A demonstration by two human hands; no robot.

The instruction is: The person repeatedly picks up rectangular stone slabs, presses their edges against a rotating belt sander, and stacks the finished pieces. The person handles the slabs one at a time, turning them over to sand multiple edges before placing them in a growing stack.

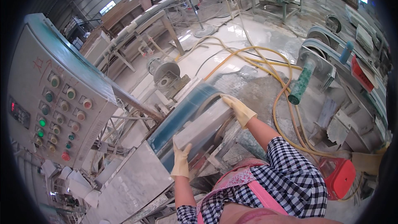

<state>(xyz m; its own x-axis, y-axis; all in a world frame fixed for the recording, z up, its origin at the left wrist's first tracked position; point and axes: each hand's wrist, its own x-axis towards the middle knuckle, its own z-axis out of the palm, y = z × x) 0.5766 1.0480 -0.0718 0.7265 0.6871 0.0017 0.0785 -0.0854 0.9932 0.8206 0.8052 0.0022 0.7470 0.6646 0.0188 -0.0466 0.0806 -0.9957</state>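
Note:
A long pale grey stone strip (203, 127) lies slantwise against the blue belt (178, 114) of a belt sanding machine. My left hand (181, 159), in a cream rubber glove, grips the near left end of the strip, with the thumb apart from the fingers. At the far right end, my right hand (240, 110), gloved alike, clasps the strip from above. The undersides of both hands are hidden behind the stone. A flat stone-like table (128, 182) adjoins the belt's near end.
Left stands a control panel (62, 95) with several buttons, two lit green. A motor (163, 72) sits beyond the belt. Yellow hoses (275, 72) loop across the wet floor. A red plastic stool (340, 176) is at my right, below another belt machine with a green cylinder (302, 83).

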